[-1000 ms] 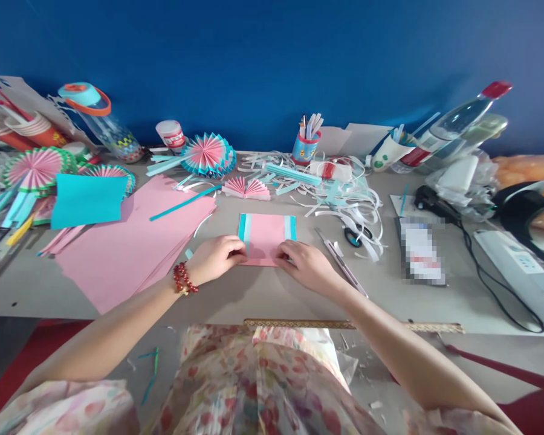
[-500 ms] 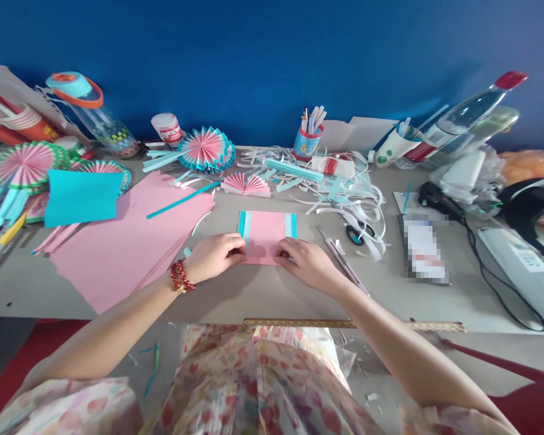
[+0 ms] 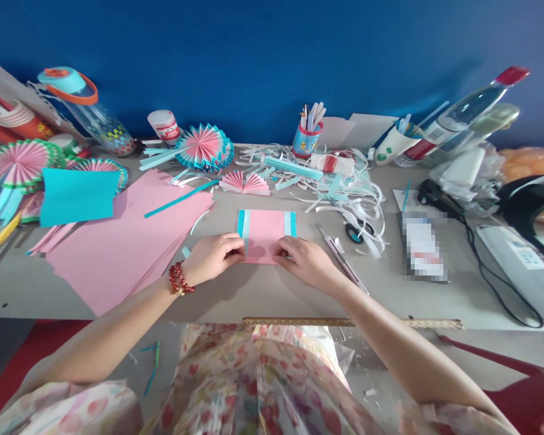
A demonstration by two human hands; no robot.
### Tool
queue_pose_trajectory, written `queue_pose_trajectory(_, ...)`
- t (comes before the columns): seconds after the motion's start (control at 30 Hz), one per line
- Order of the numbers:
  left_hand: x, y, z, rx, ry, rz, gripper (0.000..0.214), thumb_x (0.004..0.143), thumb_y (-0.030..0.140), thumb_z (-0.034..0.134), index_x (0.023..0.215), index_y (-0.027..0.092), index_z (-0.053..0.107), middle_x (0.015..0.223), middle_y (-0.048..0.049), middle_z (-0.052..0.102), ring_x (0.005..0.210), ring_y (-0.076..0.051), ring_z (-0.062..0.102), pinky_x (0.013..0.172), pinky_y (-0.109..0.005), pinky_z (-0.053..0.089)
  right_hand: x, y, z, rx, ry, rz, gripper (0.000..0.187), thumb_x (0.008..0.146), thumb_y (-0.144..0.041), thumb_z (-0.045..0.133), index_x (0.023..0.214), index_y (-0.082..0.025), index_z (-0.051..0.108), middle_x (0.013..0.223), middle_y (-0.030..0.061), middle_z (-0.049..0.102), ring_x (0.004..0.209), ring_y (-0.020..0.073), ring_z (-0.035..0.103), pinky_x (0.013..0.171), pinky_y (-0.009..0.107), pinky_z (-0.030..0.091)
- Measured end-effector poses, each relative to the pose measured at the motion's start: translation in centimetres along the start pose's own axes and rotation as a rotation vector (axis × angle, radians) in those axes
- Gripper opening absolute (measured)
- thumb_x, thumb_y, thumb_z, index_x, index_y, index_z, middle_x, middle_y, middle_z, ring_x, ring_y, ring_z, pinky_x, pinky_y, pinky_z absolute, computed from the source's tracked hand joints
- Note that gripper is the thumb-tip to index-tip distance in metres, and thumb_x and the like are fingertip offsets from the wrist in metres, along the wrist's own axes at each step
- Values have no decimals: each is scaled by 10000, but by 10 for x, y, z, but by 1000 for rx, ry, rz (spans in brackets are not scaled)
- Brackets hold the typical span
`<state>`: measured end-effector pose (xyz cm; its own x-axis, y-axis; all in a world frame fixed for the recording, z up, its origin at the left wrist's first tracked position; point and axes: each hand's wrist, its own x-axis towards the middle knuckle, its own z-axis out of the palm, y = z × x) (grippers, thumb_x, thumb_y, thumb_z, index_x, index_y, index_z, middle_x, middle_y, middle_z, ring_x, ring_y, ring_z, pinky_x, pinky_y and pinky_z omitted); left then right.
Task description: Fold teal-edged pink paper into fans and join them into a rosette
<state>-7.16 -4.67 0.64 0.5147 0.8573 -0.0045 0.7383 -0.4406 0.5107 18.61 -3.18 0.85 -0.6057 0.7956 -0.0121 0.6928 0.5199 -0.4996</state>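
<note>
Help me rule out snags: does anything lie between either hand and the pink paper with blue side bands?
Nothing visible does. The left hand and right hand both touch the near part of the banded pink paper; the slim knife-like tool lies to the right, out of the way.

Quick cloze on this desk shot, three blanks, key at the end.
1. The beaded bracelet circles the ____ wrist.
2. The left hand and right hand touch a paper piece whose middle is ____.
3. The tilted clear bottle has a ____ cap.

Missing words: left; pink; red.
</note>
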Motion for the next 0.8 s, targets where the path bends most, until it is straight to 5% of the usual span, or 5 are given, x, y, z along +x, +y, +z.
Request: queue_pose_trajectory(0.8,-1,1,1,37,-50,14,161,962,243,495,838,207,591,875,12,609,741,-139,581,636,-255,370,-10,19,-24,10,-121,60,115,908,-236,580,803,-203,612,786,-6,654,704,135,555,604,227,280)
